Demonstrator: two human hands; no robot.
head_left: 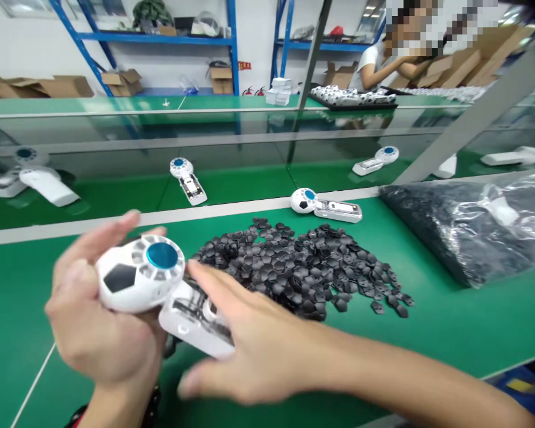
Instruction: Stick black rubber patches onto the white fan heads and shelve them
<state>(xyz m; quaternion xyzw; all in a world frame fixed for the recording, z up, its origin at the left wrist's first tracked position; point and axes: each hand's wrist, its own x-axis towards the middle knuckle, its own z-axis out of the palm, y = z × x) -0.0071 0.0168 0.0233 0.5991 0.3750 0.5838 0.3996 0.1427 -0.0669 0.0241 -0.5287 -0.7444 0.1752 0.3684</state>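
Note:
My left hand (102, 309) is closed around the head of a white handheld device (136, 276). That round head has a black pentagon like a football's and a blue disc ringed by small openings. Its handle (196, 324) points down to the right, with inner parts showing through its uncovered face. Over the handle's far end lies my right hand (258, 339), fingers stretched out and thumb spread apart below; it hides that end. Behind my right hand spreads a pile of small black pentagon pieces (289, 267) on the green table (450, 333).
A similar device (325, 205) lies beyond the pile. Others, including one white device (188, 181), rest on the darker green strip behind. A clear plastic bag (481, 226) with dark contents sits right, near a slanted grey post (468, 113). A person (374, 65) works at the back.

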